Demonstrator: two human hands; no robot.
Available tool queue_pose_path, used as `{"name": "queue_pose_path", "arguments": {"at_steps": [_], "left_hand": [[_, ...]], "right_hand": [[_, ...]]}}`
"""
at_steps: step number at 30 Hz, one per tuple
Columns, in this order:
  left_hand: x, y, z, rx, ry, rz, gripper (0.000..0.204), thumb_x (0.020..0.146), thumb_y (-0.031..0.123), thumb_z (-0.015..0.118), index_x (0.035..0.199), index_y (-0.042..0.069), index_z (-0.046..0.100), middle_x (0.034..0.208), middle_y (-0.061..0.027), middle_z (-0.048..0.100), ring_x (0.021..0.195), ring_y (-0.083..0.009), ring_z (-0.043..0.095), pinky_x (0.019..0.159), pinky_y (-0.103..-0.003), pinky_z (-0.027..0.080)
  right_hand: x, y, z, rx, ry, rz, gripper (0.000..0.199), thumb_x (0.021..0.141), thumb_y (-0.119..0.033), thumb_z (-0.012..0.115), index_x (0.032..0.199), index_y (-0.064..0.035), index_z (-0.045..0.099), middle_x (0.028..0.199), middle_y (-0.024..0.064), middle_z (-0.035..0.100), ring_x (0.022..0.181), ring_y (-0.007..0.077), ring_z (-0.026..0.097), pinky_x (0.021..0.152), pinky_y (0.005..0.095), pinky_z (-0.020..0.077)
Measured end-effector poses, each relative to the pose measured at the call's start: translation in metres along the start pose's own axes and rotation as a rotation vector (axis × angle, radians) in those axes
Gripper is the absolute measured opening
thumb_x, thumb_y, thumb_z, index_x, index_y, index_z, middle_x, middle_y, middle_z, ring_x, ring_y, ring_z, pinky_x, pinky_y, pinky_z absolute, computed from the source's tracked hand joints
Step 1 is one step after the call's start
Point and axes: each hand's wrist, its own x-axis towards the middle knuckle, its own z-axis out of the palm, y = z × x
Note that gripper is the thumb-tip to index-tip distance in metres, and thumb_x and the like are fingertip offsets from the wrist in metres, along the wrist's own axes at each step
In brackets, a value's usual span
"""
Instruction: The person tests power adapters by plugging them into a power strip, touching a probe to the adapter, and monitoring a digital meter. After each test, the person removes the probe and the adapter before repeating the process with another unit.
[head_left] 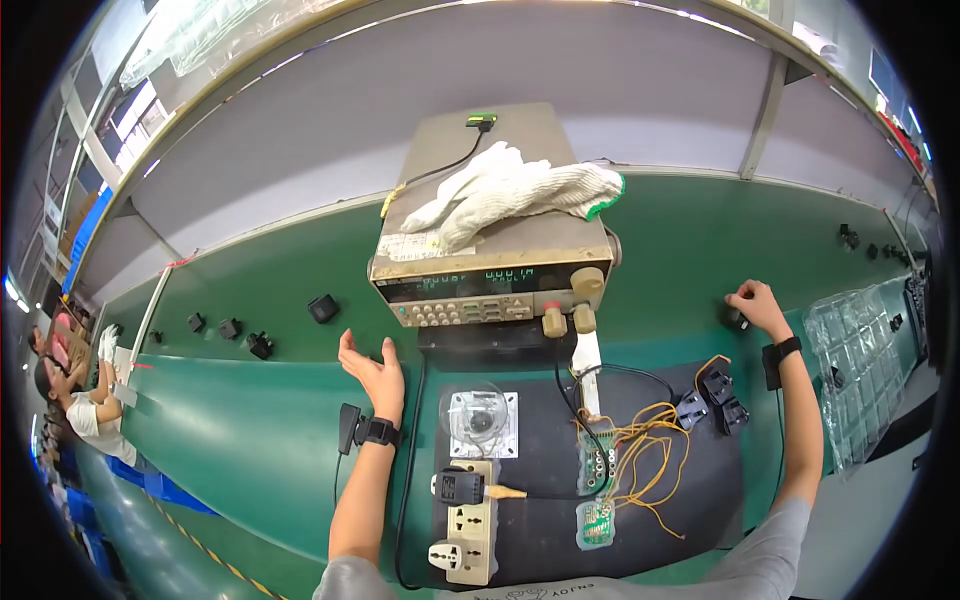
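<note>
My left hand (374, 376) is held over the green bench, left of a boxy bench test instrument (470, 290). Its fingers are apart and it holds nothing. Out to the right, my right hand (762, 308) pinches a small black power adapter (739, 320) at the bench surface; the fingers partly cover it. In front of me on a dark mat, another black adapter (461, 487) sits in a cream socket strip (471, 533), with a yellow-tipped cable (508, 492) attached. Small green circuit boards (596, 524) with loose yellow wires (650, 450) lie right of the strip.
White gloves (510, 195) rest on the instrument. Several black adapters (230, 328) are scattered at the left. Black plug pieces (718, 388) lie on the mat's right side. Clear plastic trays (860, 370) sit at the far right. Another person (95, 420) works at the far left.
</note>
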Motion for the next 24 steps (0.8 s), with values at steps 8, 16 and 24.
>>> {"name": "queue_pose_path", "arguments": {"at_steps": [8, 16, 24], "left_hand": [[0.001, -0.001, 0.004, -0.030, 0.049, 0.027, 0.059, 0.078, 0.011, 0.066, 0.127, -0.001, 0.035, 0.125, -0.0197, 0.039, 0.117, -0.0346, 0.037, 0.101, -0.043, 0.028], [0.000, -0.003, -0.009, -0.265, 0.042, -0.101, 0.052, 0.081, 0.012, 0.065, 0.125, 0.001, 0.038, 0.124, -0.0132, 0.040, 0.112, -0.0248, 0.041, 0.090, -0.036, 0.040], [-0.034, 0.004, -0.048, -0.463, -0.073, -0.239, 0.042, 0.084, 0.010, 0.062, 0.121, 0.003, 0.044, 0.123, -0.0095, 0.043, 0.110, -0.0215, 0.044, 0.095, -0.034, 0.036]], "right_hand": [[-0.091, 0.009, -0.030, 0.051, -0.159, 0.101, 0.036, 0.071, -0.030, 0.077, 0.075, 0.0028, 0.065, 0.069, 0.0077, 0.064, 0.066, 0.0148, 0.059, 0.062, 0.0284, 0.0480], [-0.120, 0.043, -0.015, 0.039, 0.066, 0.029, 0.054, 0.071, -0.007, 0.073, 0.120, 0.0007, 0.052, 0.098, 0.0096, 0.061, 0.088, 0.0195, 0.059, 0.080, 0.0304, 0.0472], [-0.197, -0.116, -0.011, 0.309, 0.251, -0.097, 0.055, 0.071, 0.000, 0.068, 0.123, -0.0039, 0.052, 0.115, 0.0149, 0.057, 0.102, 0.0239, 0.058, 0.089, 0.0317, 0.0444]]}}
